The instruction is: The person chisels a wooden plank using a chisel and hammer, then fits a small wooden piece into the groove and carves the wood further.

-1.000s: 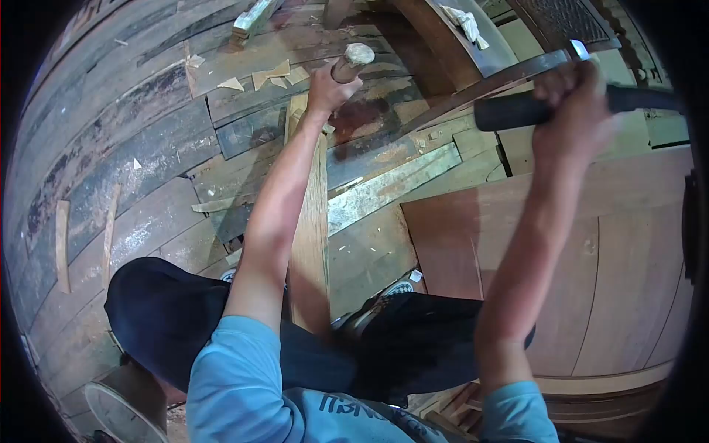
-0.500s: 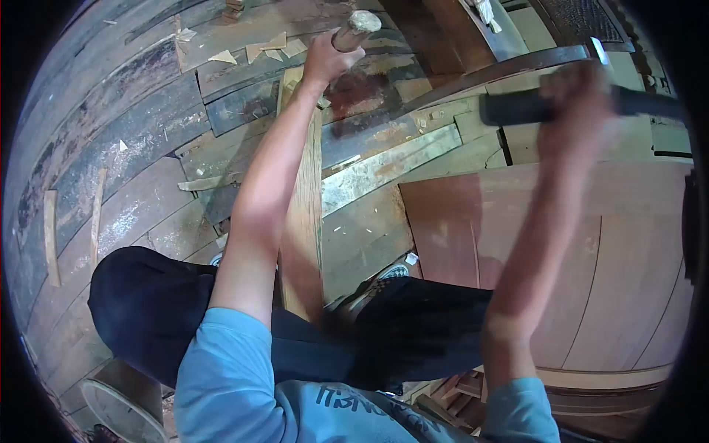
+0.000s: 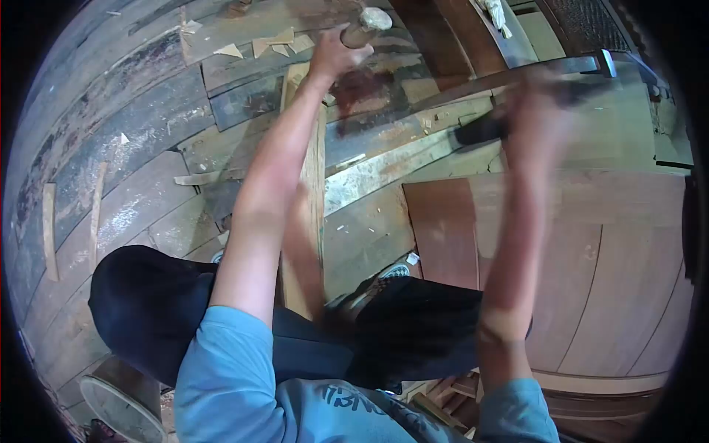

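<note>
Left hand (image 3: pixel 334 55) gripping chisel (image 3: pixel 363 26) on plank (image 3: pixel 309 184); right hand (image 3: pixel 535 103), blurred, seemingly clenching hammer (image 3: pixel 484 127); chips (image 3: pixel 269 44) scattered, carving unfinished.

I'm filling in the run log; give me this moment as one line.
left hand: grips chisel handle over plank | right hand: blurred, grips dark hammer handle | floor: wood chips

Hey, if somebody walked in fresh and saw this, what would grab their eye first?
Probably the right hand, motion-blurred at upper right, gripping a dark-handled hammer. Next, the left hand at top centre, closed around a wooden-handled chisel set at the far end of a long wooden plank that runs between the person's knees. Pale wood chips lie on the worn floorboards beyond.
</note>
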{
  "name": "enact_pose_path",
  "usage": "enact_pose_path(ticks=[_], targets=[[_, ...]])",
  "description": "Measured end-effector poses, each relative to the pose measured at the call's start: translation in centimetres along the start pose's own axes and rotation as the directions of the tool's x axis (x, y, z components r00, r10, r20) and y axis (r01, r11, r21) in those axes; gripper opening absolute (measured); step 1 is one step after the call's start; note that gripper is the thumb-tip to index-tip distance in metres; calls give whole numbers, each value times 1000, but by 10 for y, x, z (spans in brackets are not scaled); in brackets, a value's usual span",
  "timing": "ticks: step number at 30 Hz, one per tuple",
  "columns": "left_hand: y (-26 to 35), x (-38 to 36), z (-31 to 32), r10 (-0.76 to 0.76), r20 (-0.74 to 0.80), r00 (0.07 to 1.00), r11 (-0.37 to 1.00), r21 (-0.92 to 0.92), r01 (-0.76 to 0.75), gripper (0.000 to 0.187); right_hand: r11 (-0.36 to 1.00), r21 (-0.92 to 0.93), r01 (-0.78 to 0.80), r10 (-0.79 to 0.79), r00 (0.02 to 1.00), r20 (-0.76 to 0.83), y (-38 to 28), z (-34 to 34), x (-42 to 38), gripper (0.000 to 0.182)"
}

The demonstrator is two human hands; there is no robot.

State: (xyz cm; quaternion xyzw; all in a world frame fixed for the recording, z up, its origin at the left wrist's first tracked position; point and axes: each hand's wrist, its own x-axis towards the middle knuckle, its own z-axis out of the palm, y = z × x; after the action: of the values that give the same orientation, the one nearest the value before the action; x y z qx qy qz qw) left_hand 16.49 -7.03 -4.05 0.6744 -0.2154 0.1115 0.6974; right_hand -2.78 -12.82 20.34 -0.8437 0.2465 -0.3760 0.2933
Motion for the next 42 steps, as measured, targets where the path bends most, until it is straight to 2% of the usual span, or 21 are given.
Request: enact_pose_path(ticks=[1, 2, 3, 5, 8, 11, 13, 14, 16, 17, 19, 21, 23, 26, 27, 28, 29, 31, 33, 37, 42], targets=[[-1, 2, -6, 16, 3, 1000, 1000, 5, -16, 38, 804, -490, 335, -262, 941, 214, 107, 31, -5, 20], [-5, -1, -6, 31, -13, 999, 999, -28, -32, 39, 899, -425, 106, 198, 767, 610, 68, 26, -20, 19], [-5, 3, -1, 52, -36, 998, 996, -69, -54, 40, 965, -164, -204, 262, 756, 600, 69, 24, -26, 22], [-4, 9, 2, 53, -57, 997, 996, -69, -57, 42, 948, -41, -317, 296, 822, 486, 18, -2, -12, 18], [-41, 3, 14, 107, -66, 992, 993, 62, -102, 45, 975, 208, -80, 45, 984, 171, -15, -36, 26, 11], [-4, 0, -3, 45, 1, 999, 998, -52, -45, 31, 629, 777, -31, -347, 883, 316, -22, -66, 69, 13], [0, -1, -5, 23, 15, 1000, 1000, -19, -23, 35, 972, 72, 224, -227, 973, 39, -6, -15, 11, 15], [3, 1, -7, 5, 31, 1000, 1000, 18, -6, 38, 878, -478, -5, 31, 998, 45, 22, 11, -1, 21], [-8, -3, -4, 41, 26, 999, 998, -58, -39, 39, 894, -436, 100, 240, 716, 655, 45, 20, -15, 28], [-16, 8, 0, 60, -12, 998, 987, -145, -61, 40, 898, -427, 107, 216, 738, 639, 39, 11, -7, 28], [-5, -4, -4, 45, -79, 996, 988, -141, -56, 41, 946, -276, -168, 290, 816, 499, 1, -17, 6, 21], [-11, -1, 1, 38, -28, 999, 998, 56, -36, 41, 998, -66, 8, 15, 938, 347, -18, -38, 28, 17], [-13, 2, 3, 89, -32, 996, 995, 52, -87, 41, 906, 415, 81, -197, 949, 245, -35, -61, 58, 14], [-4, 4, -5, 62, -69, 996, 997, -33, -64, 28, 745, 658, 105, -336, 912, 235, -6, -49, 58, 11], [0, 3, -10, 75, -70, 995, 997, -20, -76, 28, 987, 151, 61, -83, 987, 140, 4, -21, 17, 13], [5, -1, -15, 26, -20, 999, 999, -33, -27, 31, 961, -87, -262, 270, 958, 98, -4, 15, -22, 17], [11, -3, -13, -16, 44, 999, 998, -53, 19, 33, 791, -438, 427, -118, 809, 575, 75, 21, -23, 19], [13, 14, -8, 85, -3, 996, 993, -83, -85, 32, 899, -383, 211, 10, 865, 501, 65, 27, -22, 18], [8, -3, -15, 71, -10, 997, 992, -99, -71, 30, 881, 16, -472, 409, 779, 475, 26, -2, -33, 20], [0, 2, -15, 89, -21, 996, 994, -63, -90, 26, 892, 64, -447, 408, 858, 311, 49, -51, -52, 21], [-9, 4, -27, 32, -99, 995, 982, -181, -50, 20, 650, -73, -757, 716, 576, 394, 123, -84, -133, 15]])
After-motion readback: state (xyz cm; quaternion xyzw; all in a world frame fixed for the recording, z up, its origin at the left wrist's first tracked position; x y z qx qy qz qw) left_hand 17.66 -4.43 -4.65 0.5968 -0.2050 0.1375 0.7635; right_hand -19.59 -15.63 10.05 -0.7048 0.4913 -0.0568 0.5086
